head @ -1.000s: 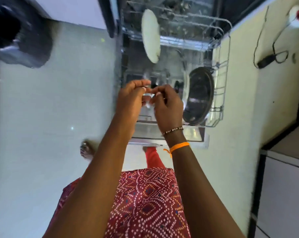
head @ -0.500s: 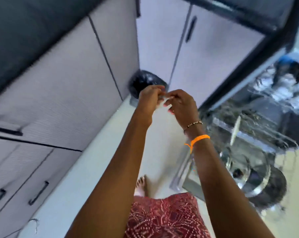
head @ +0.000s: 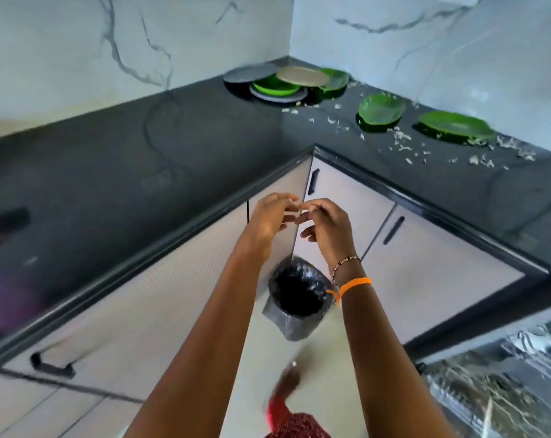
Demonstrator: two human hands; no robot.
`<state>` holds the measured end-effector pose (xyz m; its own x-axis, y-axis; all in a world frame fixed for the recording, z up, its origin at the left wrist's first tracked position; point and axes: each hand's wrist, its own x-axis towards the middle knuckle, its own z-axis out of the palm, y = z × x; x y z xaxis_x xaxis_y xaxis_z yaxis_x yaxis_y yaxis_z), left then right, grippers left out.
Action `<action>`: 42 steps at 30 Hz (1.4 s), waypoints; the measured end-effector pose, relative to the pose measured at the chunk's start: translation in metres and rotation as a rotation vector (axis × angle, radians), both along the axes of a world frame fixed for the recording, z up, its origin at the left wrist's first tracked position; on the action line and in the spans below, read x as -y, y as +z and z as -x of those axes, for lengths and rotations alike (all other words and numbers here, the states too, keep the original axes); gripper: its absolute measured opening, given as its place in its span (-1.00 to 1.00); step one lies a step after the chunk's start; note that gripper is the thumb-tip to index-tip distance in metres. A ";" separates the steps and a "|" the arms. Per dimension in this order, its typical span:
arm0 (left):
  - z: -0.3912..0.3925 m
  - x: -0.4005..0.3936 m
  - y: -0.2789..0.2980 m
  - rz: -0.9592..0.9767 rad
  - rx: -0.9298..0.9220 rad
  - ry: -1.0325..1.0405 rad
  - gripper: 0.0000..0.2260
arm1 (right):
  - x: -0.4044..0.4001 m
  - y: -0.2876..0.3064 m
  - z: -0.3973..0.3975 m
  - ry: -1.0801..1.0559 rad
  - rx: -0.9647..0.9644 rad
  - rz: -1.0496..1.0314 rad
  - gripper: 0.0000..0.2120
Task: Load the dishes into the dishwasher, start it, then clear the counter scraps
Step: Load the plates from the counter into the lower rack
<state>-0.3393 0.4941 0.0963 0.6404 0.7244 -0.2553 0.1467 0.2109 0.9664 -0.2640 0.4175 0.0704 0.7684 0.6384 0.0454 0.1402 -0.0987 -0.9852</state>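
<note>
My left hand [head: 269, 216] and my right hand [head: 326, 229] meet fingertip to fingertip in front of the corner cabinets, above the bin. Together they pinch a small pale thing [head: 294, 210]; what it is I cannot tell. A stack of grey, green and beige plates [head: 280, 83] sits in the far corner of the black counter [head: 125, 159]. Two single green plates [head: 380, 112] [head: 454, 126] lie further right. White scraps [head: 404, 143] are strewn around them. The open dishwasher's rack [head: 505, 374] shows blurred at the bottom right.
A bin with a black liner [head: 299, 295] stands on the floor in the cabinet corner, below my hands. Pale cabinet doors with black handles [head: 392, 230] run under both counter arms. A dark object [head: 5, 216] lies at the counter's left edge.
The view has swung up from the dishwasher to the counter corner and the plates. My hands have stayed together throughout, fingertips still pinching.
</note>
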 end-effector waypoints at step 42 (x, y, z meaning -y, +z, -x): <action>-0.370 -0.523 -0.054 0.583 0.068 0.286 -0.73 | -0.509 -0.044 -0.386 -0.326 -0.412 0.295 -0.71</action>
